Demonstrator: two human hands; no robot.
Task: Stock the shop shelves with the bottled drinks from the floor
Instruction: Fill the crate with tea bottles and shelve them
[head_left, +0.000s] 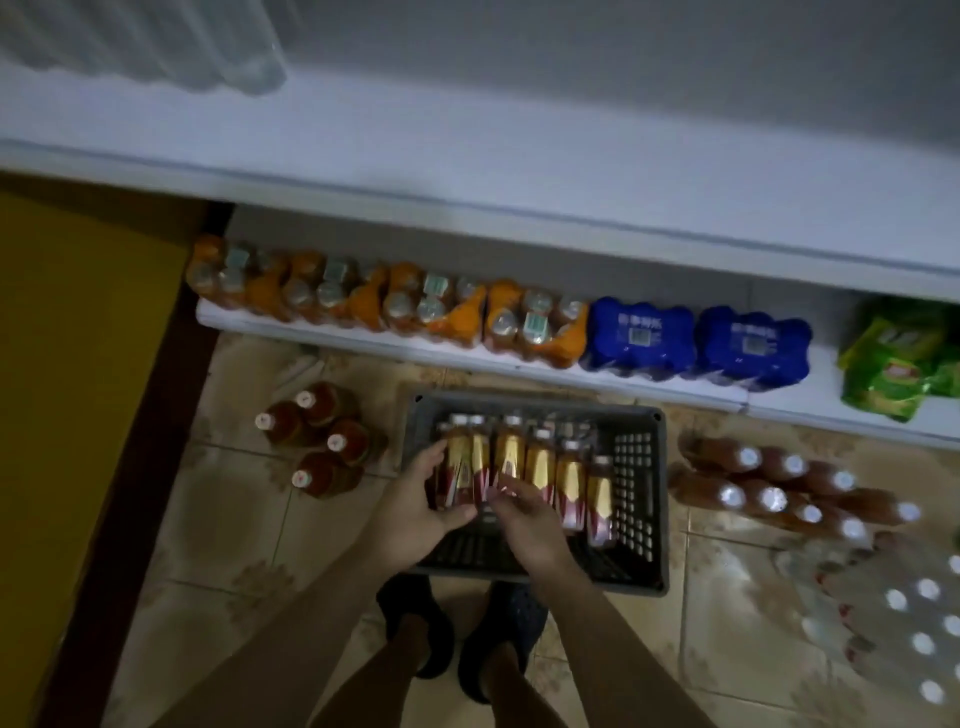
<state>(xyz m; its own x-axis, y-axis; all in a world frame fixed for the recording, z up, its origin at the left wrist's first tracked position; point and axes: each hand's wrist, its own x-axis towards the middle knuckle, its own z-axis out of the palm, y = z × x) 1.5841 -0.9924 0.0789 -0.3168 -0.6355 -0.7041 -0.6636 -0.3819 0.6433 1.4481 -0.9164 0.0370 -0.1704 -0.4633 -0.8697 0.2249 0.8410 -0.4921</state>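
A grey plastic crate (639, 499) sits on the tiled floor below me, holding several bottles with gold and red labels (571, 478). My left hand (415, 504) grips the leftmost bottles in the crate (460, 462), fingers curled round their side and thumb under them. My right hand (524, 519) reaches in beside it, its fingers touching the lower ends of the same bottles. A group of brown drink bottles (322, 441) stands on the floor to the left of the crate.
The lowest white shelf (779, 402) carries orange shrink-wrapped packs (395, 301), blue packs (696, 338) and green packs (898, 358). A wide white shelf (519, 156) juts out above. More brown bottles (779, 488) and clear bottles (909, 623) lie on the right. A yellow wall is at left.
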